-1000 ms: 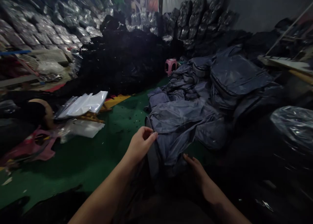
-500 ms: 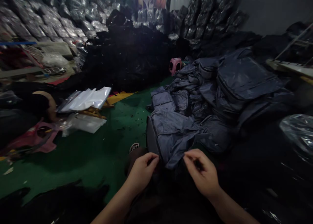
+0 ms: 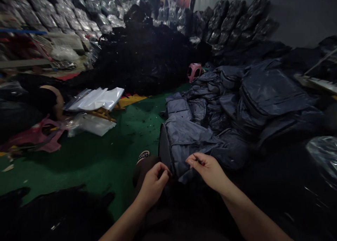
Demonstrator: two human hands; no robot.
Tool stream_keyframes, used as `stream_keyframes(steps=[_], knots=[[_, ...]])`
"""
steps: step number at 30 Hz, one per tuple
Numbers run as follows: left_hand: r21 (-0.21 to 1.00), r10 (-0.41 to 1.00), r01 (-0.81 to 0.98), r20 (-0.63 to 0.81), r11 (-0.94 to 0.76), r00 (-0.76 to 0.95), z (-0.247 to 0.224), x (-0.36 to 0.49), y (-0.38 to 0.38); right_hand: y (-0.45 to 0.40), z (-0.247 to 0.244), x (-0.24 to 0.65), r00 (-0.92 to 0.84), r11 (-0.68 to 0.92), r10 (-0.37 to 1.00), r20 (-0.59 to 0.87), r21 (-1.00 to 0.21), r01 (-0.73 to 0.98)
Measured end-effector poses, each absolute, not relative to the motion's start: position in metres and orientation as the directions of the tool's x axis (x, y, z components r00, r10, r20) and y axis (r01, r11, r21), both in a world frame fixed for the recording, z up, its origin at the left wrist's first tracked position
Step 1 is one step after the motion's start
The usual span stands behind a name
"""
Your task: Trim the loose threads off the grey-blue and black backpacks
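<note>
A dark blue-grey fabric bag [image 3: 188,139], its zipped side panel facing left, slumps in front of my knees. My left hand [image 3: 154,183] is closed in a pinch at the bag's lower left edge; what lies between the fingertips is too dark to make out. Over the bag's lower right part, my right hand [image 3: 206,169] is closed around a small dark pointed tool [image 3: 198,159] with a bit of red on it. Most of that tool is hidden by the fingers.
More blue-grey bags [image 3: 273,90] are heaped behind and to the right. White plastic sheets [image 3: 96,98] lie on a low stool at left, near a pink stool [image 3: 44,134]. A dark pile [image 3: 147,58] rises behind. Clear plastic [image 3: 323,156] sits at far right.
My right hand has moved left and slightly up over the bag, and the small dark tool now shows in it. My left hand stays near the bag's edge. The view has shifted slightly.
</note>
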State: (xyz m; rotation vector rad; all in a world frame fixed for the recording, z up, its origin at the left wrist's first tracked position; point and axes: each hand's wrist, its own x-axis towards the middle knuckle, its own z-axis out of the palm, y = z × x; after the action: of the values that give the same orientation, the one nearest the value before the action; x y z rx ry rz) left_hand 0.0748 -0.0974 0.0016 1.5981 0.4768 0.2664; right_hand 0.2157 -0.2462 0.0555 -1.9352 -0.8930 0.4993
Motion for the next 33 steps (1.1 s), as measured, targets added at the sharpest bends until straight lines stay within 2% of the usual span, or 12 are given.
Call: stream_keyframes(steps=[3, 7, 10, 14, 18, 21, 26, 29, 31, 33], knots=[[0.994, 0.454, 0.106, -0.089, -0.013, 0.886, 0.000, 0.074, -0.099, -0.246, 0.056, 0.219, 0.722, -0.333, 0.692, 0.012, -0.882, 0.334], [0.998, 0.457, 0.068, -0.053, -0.016, 0.888, 0.002, 0.072, -0.099, -0.243, 0.070, 0.214, 0.770, -0.408, 0.613, 0.175, -0.765, 0.498], [0.998, 0.459, 0.049, -0.023, -0.045, 0.888, 0.003, 0.069, -0.098, -0.239, 0.093, 0.204, 0.643, -0.440, 0.748, 0.163, -0.604, 0.665], [0.996, 0.462, 0.032, 0.010, -0.084, 0.887, 0.003, 0.066, -0.098, -0.228, 0.116, 0.192, 0.384, -0.341, 0.919, 0.086, -0.316, 0.885], [0.994, 0.482, 0.019, 0.037, -0.110, 0.876, 0.003, 0.065, -0.099, -0.211, 0.117, 0.182, 0.226, -0.227, 0.973, -0.049, -0.002, 0.974], [0.989, 0.505, 0.028, 0.051, -0.148, 0.862, 0.005, 0.065, -0.100, -0.197, 0.111, 0.171, 0.168, -0.152, 0.978, -0.122, 0.129, 0.980], [0.978, 0.506, 0.031, 0.081, -0.208, 0.859, 0.005, 0.065, -0.105, -0.182, 0.104, 0.155, 0.149, -0.109, 0.967, -0.206, 0.191, 0.975], [0.990, 0.535, 0.051, 0.028, -0.132, 0.845, -0.003, 0.068, -0.101, -0.181, 0.105, 0.160, 0.176, -0.144, 0.967, -0.186, 0.173, 0.974], [0.993, 0.594, 0.112, -0.071, -0.032, 0.801, -0.012, 0.069, -0.089, -0.183, 0.106, 0.173, 0.256, -0.251, 0.964, -0.066, 0.080, 0.965], [0.981, 0.689, 0.193, -0.116, -0.036, 0.716, -0.023, 0.069, -0.072, -0.187, 0.105, 0.188, 0.380, -0.364, 0.921, 0.083, -0.162, 0.917]])
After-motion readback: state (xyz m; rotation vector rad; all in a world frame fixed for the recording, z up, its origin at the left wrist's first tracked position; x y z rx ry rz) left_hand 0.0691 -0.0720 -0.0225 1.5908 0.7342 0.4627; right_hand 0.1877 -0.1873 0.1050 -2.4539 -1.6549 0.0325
